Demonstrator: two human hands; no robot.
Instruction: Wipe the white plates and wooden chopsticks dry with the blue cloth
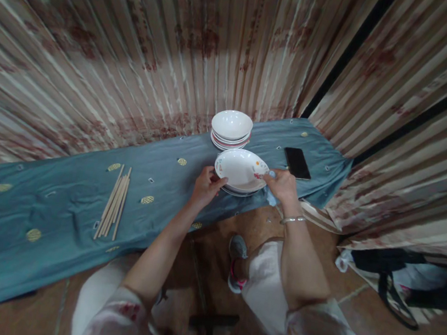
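Observation:
A white plate [241,170] with a flower pattern on its rim is between my hands, tilted a little, over at least one more plate [240,194] whose edge shows below it. My left hand [206,185] grips its near left edge, thumb on top. On the right edge, my right hand [283,185] holds it between thumb and fingers. Something light blue [271,197], perhaps a cloth, shows under my right hand; I cannot tell whether it is held. Just behind the plate stands a stack of white bowls [231,125], some with red bands.
A blue-green cloth [76,180] covers the long narrow table. Several wooden chopsticks [114,202] lie to the left. A black phone [298,163] lies to the right. Patterned curtains [208,38] hang behind, and a black bag [391,274] is at the right.

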